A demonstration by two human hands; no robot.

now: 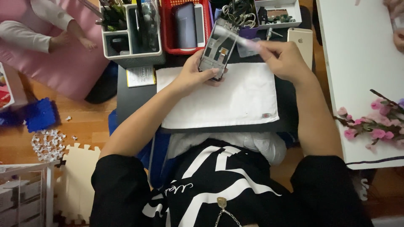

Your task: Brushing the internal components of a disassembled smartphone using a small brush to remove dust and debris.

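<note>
Metal phone frame (215,49) is gripped by the left hand (194,73); a translucent tool (246,41) is pinched by the right hand (283,61) above the worktop (134,98)

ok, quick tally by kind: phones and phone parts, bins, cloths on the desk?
Phone frame, held in left hand: 1
Whole phones: 2, dark one in the red basket, gold one face down
Bins: 2, white organiser, red basket
White cloth: 1
Total: 6
</note>
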